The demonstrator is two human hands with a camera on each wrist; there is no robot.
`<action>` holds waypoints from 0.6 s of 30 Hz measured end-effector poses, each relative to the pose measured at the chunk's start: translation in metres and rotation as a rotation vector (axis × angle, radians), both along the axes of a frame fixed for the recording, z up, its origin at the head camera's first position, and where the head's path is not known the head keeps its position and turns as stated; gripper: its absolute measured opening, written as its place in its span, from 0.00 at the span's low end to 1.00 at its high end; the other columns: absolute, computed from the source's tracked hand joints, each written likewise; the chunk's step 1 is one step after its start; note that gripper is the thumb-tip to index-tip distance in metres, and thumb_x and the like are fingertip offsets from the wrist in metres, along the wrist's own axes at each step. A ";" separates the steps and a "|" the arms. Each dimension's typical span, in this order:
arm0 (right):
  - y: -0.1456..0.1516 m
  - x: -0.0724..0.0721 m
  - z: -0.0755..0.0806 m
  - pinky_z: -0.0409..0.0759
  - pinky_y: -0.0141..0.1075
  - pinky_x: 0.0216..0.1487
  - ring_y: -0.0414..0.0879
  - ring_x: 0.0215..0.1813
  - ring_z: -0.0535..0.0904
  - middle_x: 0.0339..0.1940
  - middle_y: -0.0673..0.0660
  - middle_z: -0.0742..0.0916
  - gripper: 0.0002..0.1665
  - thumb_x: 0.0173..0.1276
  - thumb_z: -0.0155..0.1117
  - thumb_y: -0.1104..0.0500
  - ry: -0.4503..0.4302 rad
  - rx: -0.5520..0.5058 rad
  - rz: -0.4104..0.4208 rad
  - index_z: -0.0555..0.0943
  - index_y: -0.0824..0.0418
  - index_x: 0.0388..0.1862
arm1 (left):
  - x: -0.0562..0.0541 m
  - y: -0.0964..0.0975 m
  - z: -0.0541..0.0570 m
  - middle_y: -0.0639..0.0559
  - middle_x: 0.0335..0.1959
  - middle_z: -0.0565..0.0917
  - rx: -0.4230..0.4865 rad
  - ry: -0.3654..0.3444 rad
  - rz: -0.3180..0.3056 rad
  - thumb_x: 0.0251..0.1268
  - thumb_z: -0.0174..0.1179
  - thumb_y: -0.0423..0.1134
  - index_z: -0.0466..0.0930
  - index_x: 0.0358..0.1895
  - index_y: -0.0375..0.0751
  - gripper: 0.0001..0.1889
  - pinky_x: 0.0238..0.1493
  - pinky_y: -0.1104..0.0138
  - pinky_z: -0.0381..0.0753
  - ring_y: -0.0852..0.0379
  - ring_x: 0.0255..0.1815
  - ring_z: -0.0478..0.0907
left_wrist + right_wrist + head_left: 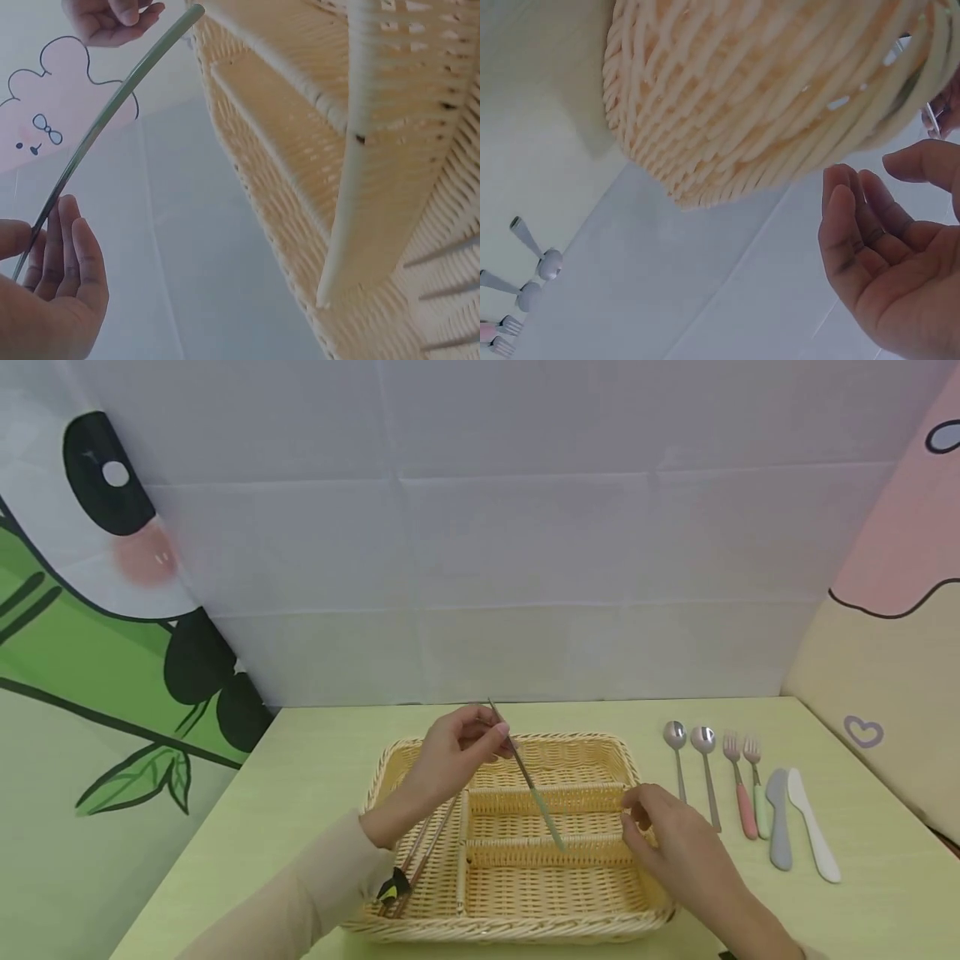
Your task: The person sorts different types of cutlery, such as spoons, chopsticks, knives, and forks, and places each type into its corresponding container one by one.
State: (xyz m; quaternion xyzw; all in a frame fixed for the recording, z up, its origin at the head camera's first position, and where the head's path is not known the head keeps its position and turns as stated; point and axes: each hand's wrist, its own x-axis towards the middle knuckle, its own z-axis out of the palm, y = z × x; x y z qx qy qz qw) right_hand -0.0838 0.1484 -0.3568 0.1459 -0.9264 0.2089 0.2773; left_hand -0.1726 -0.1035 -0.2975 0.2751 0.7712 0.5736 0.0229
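My left hand (pixel 455 750) is over the back part of a wicker basket (pixel 517 932) and pinches a thin chopstick (pixel 547 816) by its metal part. The green end of this chopstick slants down to the right across the basket's compartments. In the left wrist view, thumb and fingertips grip the chopstick's metal shaft (pixel 73 162). My right hand (pixel 681 837) is at the basket's right rim, its fingers loosely bent and apart from the thumb. Nothing shows between them in the right wrist view. More chopsticks (pixel 426 853), reddish brown, lie in the left compartment, partly hidden by the left arm.
To the right of the basket, two spoons (pixel 704 742), a pink-handled fork (pixel 742 802), a green-handled fork (pixel 761 806), a grey knife (pixel 780 827) and a white knife (pixel 816 832) lie in a row on the table (pixel 862 927). A pale wall (pixel 525 543) stands behind.
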 end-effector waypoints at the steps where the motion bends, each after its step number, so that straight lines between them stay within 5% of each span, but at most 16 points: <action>1: 0.000 0.002 0.000 0.70 0.25 0.24 0.35 0.26 0.72 0.23 0.44 0.76 0.08 0.52 0.63 0.68 -0.003 -0.009 -0.008 0.77 0.60 0.31 | 0.000 -0.004 0.001 0.40 0.35 0.83 0.003 0.004 0.007 0.68 0.50 0.42 0.74 0.42 0.34 0.12 0.39 0.67 0.80 0.55 0.35 0.83; 9: 0.008 0.012 -0.002 0.68 0.26 0.21 0.34 0.24 0.72 0.22 0.46 0.78 0.07 0.54 0.61 0.69 -0.051 -0.055 -0.080 0.77 0.61 0.32 | 0.005 -0.039 0.012 0.42 0.35 0.83 -0.005 0.018 0.073 0.68 0.51 0.43 0.74 0.41 0.37 0.11 0.39 0.66 0.81 0.53 0.35 0.83; 18: 0.011 0.024 -0.012 0.69 0.28 0.23 0.33 0.23 0.73 0.19 0.45 0.79 0.08 0.50 0.63 0.71 0.033 -0.054 -0.138 0.77 0.62 0.29 | 0.009 -0.071 0.008 0.42 0.33 0.82 -0.096 0.046 0.110 0.68 0.50 0.44 0.74 0.42 0.38 0.12 0.36 0.67 0.80 0.46 0.34 0.81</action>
